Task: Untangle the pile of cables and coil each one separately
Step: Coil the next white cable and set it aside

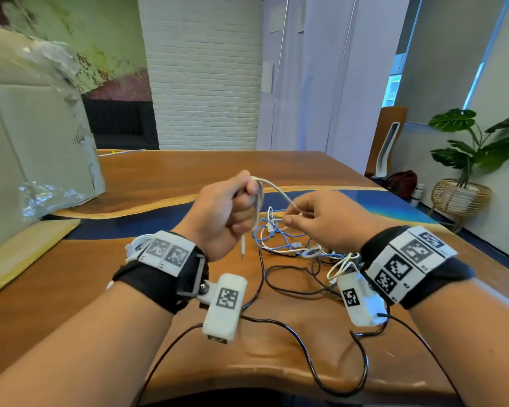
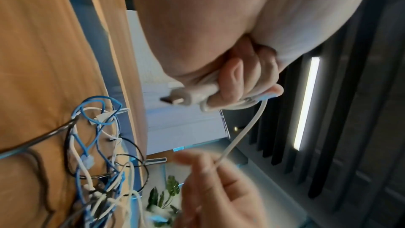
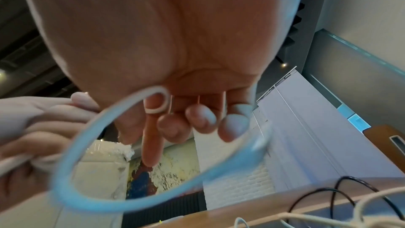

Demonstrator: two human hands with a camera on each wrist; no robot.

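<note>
Far on your left, a big grey cardboard box with crinkly clear plastic on it stands on the brown wooden surface with a blue stripe. Next comes your left hand, lifted up over the surface. Its fingers are curled tight around a few loops of the thin white cable, and the cable's white plug end sticks out of your fist and points down. From your fist the white cable goes across in the air to your right hand, which pinches it between the thumb and the fingertips. In the right wrist view, the cable bends in a big round loop just below those fingers. Under and between your two hands lies the messy pile of thin blue, white and black cables, all mixed up on the surface. Far on your right, a green leafy plant in a woven basket stands on the floor by the wall.
</note>
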